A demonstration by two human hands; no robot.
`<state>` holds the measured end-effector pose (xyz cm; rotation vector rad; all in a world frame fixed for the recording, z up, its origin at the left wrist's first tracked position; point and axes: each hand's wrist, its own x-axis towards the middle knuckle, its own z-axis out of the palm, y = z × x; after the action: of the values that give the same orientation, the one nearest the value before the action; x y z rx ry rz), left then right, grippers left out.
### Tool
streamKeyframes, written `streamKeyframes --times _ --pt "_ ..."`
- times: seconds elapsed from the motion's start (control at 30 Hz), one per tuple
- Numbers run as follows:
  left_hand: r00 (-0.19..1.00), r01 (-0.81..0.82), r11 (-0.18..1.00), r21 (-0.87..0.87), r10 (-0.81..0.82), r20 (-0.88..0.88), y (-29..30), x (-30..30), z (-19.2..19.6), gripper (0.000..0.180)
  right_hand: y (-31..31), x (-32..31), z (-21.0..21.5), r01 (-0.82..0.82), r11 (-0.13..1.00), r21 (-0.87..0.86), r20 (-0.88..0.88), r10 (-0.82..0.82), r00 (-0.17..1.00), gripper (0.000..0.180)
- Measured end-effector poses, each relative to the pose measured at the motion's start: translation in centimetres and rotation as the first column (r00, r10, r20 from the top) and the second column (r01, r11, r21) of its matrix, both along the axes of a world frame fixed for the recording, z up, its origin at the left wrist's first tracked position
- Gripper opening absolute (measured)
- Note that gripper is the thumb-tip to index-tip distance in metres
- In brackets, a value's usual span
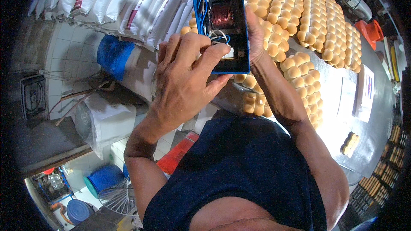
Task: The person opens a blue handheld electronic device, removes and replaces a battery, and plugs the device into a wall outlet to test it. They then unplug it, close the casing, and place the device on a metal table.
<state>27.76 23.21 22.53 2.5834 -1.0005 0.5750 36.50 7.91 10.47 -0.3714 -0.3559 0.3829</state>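
In the head view, take the blue open-cased device (pixel 224 21) as your landmark: a long, narrow box with its lid off, showing a copper-wound coil (pixel 222 16) in the middle and blue and white wires (pixel 201 4) along its left wall. You hold it up in front of you, above the edge of the steel table (pixel 376 124), and its long axis runs almost straight away from you, near end low in the picture and far end cut off by the top edge.

Your right hand (pixel 256 38) is clasped around the right wall of the box from behind, palm against the casing; most of its fingers are hidden, so it carries the weight. Your left hand (pixel 184 81) comes in from the left of the box, and its fingertips (pixel 218 51) are pressed together onto a small white part (pixel 228 53) at the near end, just below the coil. That part lies directly under the left fingers, so the left hand is the nearer one for the fine work; the wires beside it crowd the opening.

Behind and right of the box, rows of golden bread rolls (pixel 299 4) cover the table, with a small loose cluster (pixel 350 143) far right and white papers (pixel 364 94) near it. Left of the box, white sacks (pixel 128 0) are stacked over a blue barrel (pixel 113 53).
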Motion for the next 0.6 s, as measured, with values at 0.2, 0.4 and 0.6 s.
streamKeyframes --times 0.2,0.4,0.6 --pt "0.996 0.002 0.999 0.041 0.001 -0.094 -0.3 0.2 0.3 0.05 -0.2 0.1 -1.4 -0.04 0.999 0.004 0.001 0.04 0.999 0.077" --pt "0.991 0.04 0.997 0.07 -0.031 -0.133 -0.4 0.7 0.6 0.047 -0.1 -0.2 -1.6 0.005 0.998 -0.067 -0.017 -0.006 1.0 0.077" --pt "0.988 0.038 0.998 0.053 -0.03 -0.149 -0.3 1.0 0.4 0.052 -0.2 0.0 -2.0 0.035 0.996 -0.083 -0.013 -0.036 0.999 0.078"
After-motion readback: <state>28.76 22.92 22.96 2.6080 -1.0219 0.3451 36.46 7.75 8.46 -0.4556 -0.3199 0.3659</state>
